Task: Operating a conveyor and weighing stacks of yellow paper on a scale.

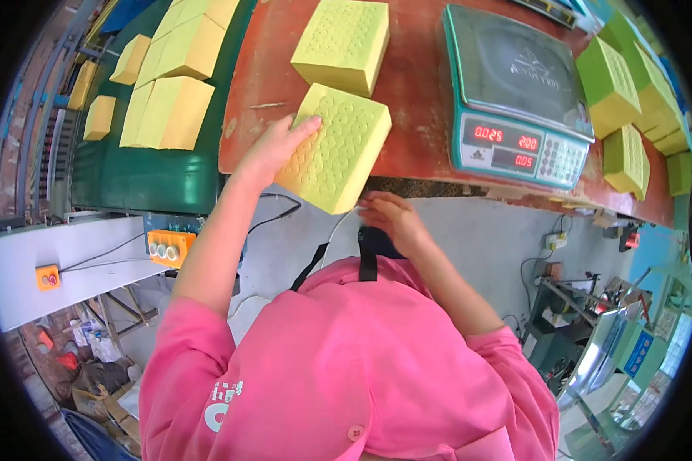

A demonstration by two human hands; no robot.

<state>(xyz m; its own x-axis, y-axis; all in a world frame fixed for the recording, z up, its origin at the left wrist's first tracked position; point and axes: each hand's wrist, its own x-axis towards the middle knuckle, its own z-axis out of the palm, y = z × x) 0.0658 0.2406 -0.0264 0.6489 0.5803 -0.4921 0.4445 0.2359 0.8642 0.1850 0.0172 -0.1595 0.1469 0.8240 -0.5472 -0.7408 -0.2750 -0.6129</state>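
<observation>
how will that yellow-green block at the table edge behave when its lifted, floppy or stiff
The yellow-green block probably stays stiff: it overhangs the table without sagging. It seems light, since the left hand steadies it alone. Its dimpled face likely resists slipping.

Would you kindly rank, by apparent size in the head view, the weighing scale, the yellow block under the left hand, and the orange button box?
1. Weighing scale
2. Yellow block under the left hand
3. Orange button box, though it sits farther from the camera.
</observation>
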